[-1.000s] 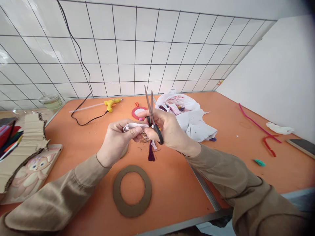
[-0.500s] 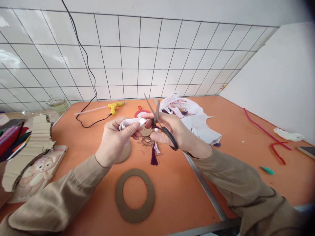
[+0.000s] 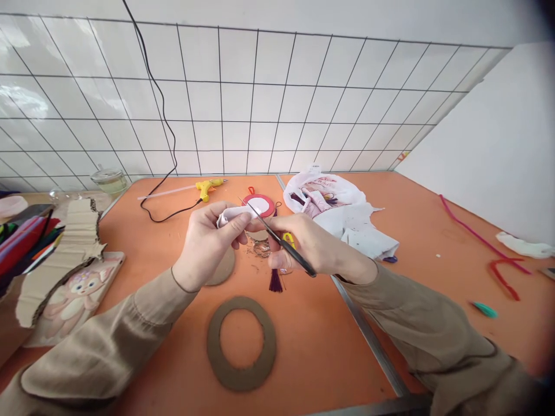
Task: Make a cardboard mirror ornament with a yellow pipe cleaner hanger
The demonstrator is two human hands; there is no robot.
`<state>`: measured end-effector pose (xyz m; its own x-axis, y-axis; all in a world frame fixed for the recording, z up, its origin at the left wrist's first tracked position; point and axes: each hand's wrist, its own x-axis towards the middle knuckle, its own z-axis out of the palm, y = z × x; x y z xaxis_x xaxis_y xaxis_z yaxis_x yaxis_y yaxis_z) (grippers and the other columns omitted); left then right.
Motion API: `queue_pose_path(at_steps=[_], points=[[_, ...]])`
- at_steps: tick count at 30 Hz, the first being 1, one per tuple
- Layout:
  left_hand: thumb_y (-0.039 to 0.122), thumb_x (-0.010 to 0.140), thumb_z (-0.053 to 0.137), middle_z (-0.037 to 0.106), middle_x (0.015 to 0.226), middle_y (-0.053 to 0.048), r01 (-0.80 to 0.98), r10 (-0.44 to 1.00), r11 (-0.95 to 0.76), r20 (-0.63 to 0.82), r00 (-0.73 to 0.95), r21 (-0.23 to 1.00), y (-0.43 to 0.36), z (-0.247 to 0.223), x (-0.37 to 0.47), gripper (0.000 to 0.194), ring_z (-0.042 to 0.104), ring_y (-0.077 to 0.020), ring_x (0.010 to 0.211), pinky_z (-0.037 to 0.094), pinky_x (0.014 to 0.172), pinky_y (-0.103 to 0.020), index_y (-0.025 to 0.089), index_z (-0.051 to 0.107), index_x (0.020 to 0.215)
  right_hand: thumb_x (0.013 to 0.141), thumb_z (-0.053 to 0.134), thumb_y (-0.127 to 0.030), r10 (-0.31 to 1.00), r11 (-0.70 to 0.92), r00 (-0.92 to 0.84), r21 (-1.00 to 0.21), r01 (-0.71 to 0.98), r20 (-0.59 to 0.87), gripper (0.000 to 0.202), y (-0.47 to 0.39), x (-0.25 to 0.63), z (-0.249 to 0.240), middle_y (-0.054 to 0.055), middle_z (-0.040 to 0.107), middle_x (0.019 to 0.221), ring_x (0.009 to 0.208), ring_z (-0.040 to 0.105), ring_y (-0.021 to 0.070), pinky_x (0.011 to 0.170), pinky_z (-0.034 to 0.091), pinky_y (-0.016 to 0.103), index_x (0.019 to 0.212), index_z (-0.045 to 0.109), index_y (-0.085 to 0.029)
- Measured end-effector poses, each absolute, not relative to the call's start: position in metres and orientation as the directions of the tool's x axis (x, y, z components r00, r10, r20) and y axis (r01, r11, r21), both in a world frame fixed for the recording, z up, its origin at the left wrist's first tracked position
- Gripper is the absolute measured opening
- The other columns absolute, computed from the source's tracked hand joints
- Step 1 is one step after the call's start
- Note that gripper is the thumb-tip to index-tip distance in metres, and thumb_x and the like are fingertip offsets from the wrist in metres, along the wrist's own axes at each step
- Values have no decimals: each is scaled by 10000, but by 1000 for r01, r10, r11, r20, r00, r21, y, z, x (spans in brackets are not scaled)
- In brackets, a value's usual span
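Observation:
A folded strip of white cloth (image 3: 233, 215) is pinched in my left hand (image 3: 208, 240), between thumb and fingers. My right hand (image 3: 310, 242) grips black-handled scissors (image 3: 284, 242), their blades slanting up and left to the cloth's right end. Whether the blades touch the cloth I cannot tell. Behind the blades lies a round red-rimmed piece with a white centre (image 3: 259, 205). Below my hands are a dark purple tassel (image 3: 276, 281), brown scraps (image 3: 261, 248) and a cardboard disc (image 3: 223, 270) partly hidden by my left hand. Nearer me lies a flat cardboard ring (image 3: 241, 381).
A yellow glue gun (image 3: 208, 188) with a black cord lies at the back left. White cloth and a plastic bag (image 3: 342, 188) sit back right. Corrugated cardboard (image 3: 60, 248) and a picture-covered board (image 3: 82, 294) occupy the left. Pipe cleaners (image 3: 477, 228) lie far right.
The scissors' blades have gone from spread apart to nearly closed, now lower against the cloth's end. The camera view has shifted slightly, and more of the red-rimmed piece shows.

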<state>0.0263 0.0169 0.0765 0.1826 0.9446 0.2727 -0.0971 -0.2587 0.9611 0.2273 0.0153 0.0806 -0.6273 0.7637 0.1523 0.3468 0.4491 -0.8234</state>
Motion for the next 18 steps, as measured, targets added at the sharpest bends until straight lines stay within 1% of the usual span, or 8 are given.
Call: queue_pose_path(at_steps=[2, 4, 6, 8, 10, 14, 18], points=[[281, 808, 718, 733, 698, -54, -89, 950, -241, 253, 183, 967, 17, 76, 27, 176, 548, -89, 528, 432, 468, -214, 124, 682, 739, 770, 706, -669, 758, 429, -639, -839, 333, 134, 665, 16, 228, 79, -16, 533, 699, 604, 499, 118, 538, 399, 251, 1125, 648, -110], [276, 807, 708, 713, 663, -45, -81, 955, -226, 237, 176, 971, 16, 76, 27, 168, 537, -94, 523, 428, 468, -221, 125, 676, 741, 763, 682, -715, 751, 411, -649, -857, 311, 124, 759, 16, 228, 79, -18, 523, 692, 596, 486, 117, 533, 393, 255, 1193, 631, -92], [271, 809, 698, 677, 612, -28, -71, 958, -218, 227, 174, 973, 16, 76, 27, 162, 533, -101, 524, 426, 473, -227, 126, 674, 742, 755, 658, -752, 742, 414, -658, -862, 294, 131, 818, 16, 228, 80, -18, 508, 683, 584, 466, 115, 522, 374, 259, 1208, 631, -72], [270, 812, 690, 634, 567, -10, -60, 959, -214, 222, 176, 975, 16, 76, 27, 157, 533, -107, 527, 426, 477, -231, 128, 677, 747, 757, 644, -765, 735, 422, -664, -860, 287, 140, 826, 16, 227, 80, -18, 494, 668, 571, 447, 111, 516, 356, 262, 1182, 643, -56], [268, 815, 687, 610, 552, 0, -54, 959, -214, 220, 179, 975, 15, 76, 27, 152, 540, -111, 532, 427, 482, -233, 129, 684, 755, 761, 646, -760, 732, 412, -669, -867, 279, 133, 821, 17, 227, 80, -10, 510, 666, 572, 460, 115, 519, 364, 266, 1162, 645, -43], [270, 817, 696, 639, 583, -11, -63, 958, -215, 223, 181, 975, 15, 76, 27, 159, 545, -105, 529, 427, 477, -229, 131, 686, 740, 743, 691, -731, 738, 364, -663, -900, 239, 122, 810, 19, 227, 75, 3, 580, 651, 540, 513, 122, 505, 399, 267, 1164, 637, -41], [282, 809, 723, 668, 623, -14, -88, 959, -210, 222, 179, 974, 14, 77, 28, 176, 554, -95, 519, 426, 462, -222, 135, 682, 720, 718, 748, -683, 756, 320, -644, -923, 215, 113, 800, 21, 229, 70, -11, 594, 618, 516, 532, 123, 476, 394, 255, 1188, 633, -45]])
